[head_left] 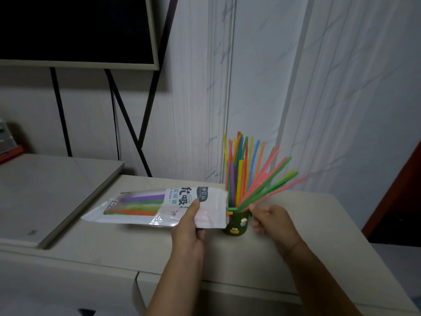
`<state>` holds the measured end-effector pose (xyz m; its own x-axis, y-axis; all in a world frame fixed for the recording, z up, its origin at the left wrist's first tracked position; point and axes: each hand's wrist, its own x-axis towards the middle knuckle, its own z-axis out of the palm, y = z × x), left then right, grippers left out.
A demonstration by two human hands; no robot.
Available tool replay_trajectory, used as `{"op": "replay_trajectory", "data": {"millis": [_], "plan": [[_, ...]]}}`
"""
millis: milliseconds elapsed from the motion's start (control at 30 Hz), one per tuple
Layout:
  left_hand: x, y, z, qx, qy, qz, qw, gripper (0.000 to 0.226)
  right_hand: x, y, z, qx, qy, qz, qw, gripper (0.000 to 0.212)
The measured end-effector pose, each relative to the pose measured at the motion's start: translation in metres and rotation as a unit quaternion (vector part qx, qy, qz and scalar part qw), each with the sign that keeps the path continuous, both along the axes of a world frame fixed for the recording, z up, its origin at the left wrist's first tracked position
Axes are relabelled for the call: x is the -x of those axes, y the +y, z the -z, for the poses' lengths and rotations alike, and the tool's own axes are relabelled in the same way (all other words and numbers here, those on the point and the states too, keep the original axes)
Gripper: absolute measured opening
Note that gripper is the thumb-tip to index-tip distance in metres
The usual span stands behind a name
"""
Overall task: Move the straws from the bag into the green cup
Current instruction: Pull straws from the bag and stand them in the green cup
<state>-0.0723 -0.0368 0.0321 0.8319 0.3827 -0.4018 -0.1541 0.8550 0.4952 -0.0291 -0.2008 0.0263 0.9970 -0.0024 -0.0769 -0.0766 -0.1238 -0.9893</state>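
Observation:
My left hand [190, 226] grips the white straw bag [159, 207] near its open right end, thumb on top, and holds it level above the table. Purple, green and orange straws show through the bag's clear window. A green and an orange straw tip [231, 210] stick out of the bag's mouth beside the green cup [235, 225]. The cup stands on the table, full of coloured straws [241, 169] that fan upward and rightward. My right hand [271, 221] is just right of the cup, fingers pinching the lowest leaning straws near the rim.
A pale slab-like lid [52, 197] lies on the table to the left. A dark screen on a black stand [75, 28] hangs behind it. White curtains [296, 87] hang close behind the cup. The table's right edge [355, 224] falls away near a dark red door.

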Motion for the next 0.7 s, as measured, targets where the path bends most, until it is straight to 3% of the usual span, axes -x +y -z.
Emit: {"op": "replay_trajectory", "data": {"millis": [133, 233, 333, 467, 533, 633, 700], "plan": [[0.012, -0.004, 0.002, -0.059, -0.008, 0.013, 0.998, 0.042, 0.032, 0.013, 0.004, -0.079, 0.074, -0.042, 0.993, 0.024], [0.019, -0.005, 0.003, -0.067, -0.011, 0.018, 0.998, 0.029, 0.043, 0.024, 0.000, -0.107, 0.033, -0.036, 0.993, 0.016], [0.023, -0.005, 0.002, -0.084, -0.020, 0.019, 0.996, 0.030, 0.045, 0.029, -0.006, -0.116, -0.005, -0.030, 0.993, 0.010], [0.027, -0.005, -0.001, -0.163, -0.029, 0.014, 0.986, 0.035, 0.046, 0.038, -0.004, -0.132, 0.016, -0.023, 0.991, 0.015], [0.029, -0.007, -0.001, -0.219, -0.024, 0.009, 0.975, 0.040, 0.047, 0.044, 0.000, -0.212, 0.059, -0.022, 0.975, 0.022], [0.031, -0.009, 0.000, -0.290, -0.031, 0.010, 0.956, 0.034, 0.054, 0.047, -0.007, -0.373, 0.134, -0.040, 0.917, 0.027], [0.034, -0.010, 0.000, -0.319, -0.034, 0.013, 0.947, 0.033, 0.055, 0.048, -0.011, -0.424, 0.161, -0.038, 0.890, 0.030]]}}
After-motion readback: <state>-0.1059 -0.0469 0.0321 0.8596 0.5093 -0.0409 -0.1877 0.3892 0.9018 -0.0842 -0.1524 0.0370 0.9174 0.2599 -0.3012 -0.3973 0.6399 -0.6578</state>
